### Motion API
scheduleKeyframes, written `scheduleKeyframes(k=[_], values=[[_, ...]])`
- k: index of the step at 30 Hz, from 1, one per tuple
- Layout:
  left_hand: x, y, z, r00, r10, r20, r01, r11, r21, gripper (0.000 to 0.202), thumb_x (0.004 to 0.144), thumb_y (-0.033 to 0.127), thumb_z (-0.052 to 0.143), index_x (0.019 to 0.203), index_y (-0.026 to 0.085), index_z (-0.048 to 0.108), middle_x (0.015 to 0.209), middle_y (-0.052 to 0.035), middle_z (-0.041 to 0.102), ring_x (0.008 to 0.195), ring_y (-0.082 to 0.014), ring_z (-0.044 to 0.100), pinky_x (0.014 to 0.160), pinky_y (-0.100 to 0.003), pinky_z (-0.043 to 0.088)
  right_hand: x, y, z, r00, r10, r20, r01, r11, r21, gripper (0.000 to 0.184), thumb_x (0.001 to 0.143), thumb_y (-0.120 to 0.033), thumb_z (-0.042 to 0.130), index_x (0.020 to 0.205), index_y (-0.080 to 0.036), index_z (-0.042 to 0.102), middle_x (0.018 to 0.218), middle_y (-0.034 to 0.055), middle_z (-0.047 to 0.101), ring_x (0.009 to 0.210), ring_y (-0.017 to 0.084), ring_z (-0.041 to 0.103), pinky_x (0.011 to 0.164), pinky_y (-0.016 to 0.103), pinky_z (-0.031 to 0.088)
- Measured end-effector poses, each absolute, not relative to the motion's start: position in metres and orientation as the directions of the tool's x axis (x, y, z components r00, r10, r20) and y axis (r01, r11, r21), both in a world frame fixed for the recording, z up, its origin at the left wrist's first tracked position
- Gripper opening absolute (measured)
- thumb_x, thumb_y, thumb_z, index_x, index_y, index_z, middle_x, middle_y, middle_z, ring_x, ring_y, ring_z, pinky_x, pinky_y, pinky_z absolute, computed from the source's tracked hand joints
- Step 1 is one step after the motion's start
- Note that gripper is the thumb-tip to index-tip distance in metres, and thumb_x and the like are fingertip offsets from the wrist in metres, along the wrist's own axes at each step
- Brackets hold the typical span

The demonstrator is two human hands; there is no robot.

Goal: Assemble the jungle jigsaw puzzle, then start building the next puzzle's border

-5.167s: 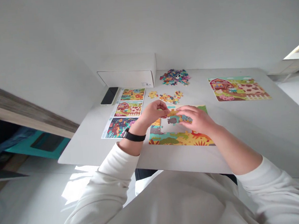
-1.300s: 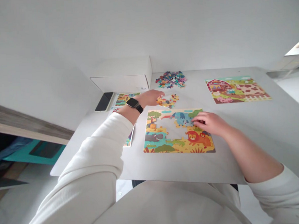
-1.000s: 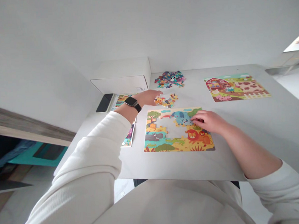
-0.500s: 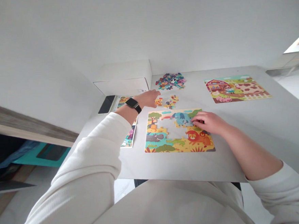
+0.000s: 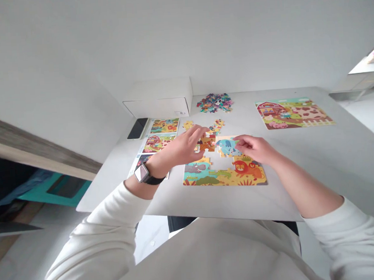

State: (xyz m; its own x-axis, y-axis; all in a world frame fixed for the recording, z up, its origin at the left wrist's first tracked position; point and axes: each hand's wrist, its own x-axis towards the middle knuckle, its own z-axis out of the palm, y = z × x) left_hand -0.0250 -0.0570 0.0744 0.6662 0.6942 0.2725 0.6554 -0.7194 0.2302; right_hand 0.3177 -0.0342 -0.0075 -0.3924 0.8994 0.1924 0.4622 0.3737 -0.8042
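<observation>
A partly assembled animal jigsaw puzzle [image 5: 225, 181] lies on the table before me, with gaps around its middle. My left hand [image 5: 187, 146], with a watch on its wrist, is over the upper left part of it. Its thumb and fingers are around an orange-brown puzzle piece [image 5: 207, 143], beside the elephant section [image 5: 226, 147]. My right hand [image 5: 253, 147] is at the upper right of the puzzle, fingers pinched at the elephant section's right edge and hiding that corner. Loose yellow pieces [image 5: 218, 124] lie just behind the puzzle.
A heap of dark, colourful pieces [image 5: 215, 103] is near the wall, right of a white box [image 5: 159, 103]. A phone [image 5: 137, 129] and picture sheet [image 5: 163, 125] lie at left. A farm puzzle [image 5: 295, 113] lies at right on the white table [image 5: 304, 161].
My left hand has moved from the loose pieces toward me, over the animal puzzle, with an orange-brown piece. My right hand stays at the puzzle's right side. The view has shifted slightly.
</observation>
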Motion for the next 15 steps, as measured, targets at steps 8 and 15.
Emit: scheduleKeyframes(k=[8,15], values=[[0.005,-0.09,0.046,0.62,0.715,0.323,0.615,-0.699,0.366,0.063,0.098,0.023,0.065,0.156,0.026,0.043,0.139,-0.0153,0.063,0.128,-0.0299,0.065,0.108,-0.044,0.056,0.265,-0.048,0.001,-0.475,0.879,0.04,0.159,0.13,-0.979,0.046,0.093,-0.06,0.078,0.125,-0.027,0.071,0.104,0.0067,0.083,0.084,0.022,0.078,0.072,0.035,0.062],[0.013,-0.074,0.029,0.62,0.711,0.331,0.537,-0.693,0.482,0.053,0.099,0.03,0.071,0.149,0.025,0.054,0.141,-0.0143,0.065,0.131,-0.0275,0.066,0.11,-0.041,0.056,0.274,-0.041,-0.014,-0.398,0.917,0.004,0.234,0.106,-0.967,0.041,0.087,-0.059,0.081,0.11,-0.026,0.071,0.098,0.0056,0.081,0.085,0.024,0.076,0.074,0.039,0.064]])
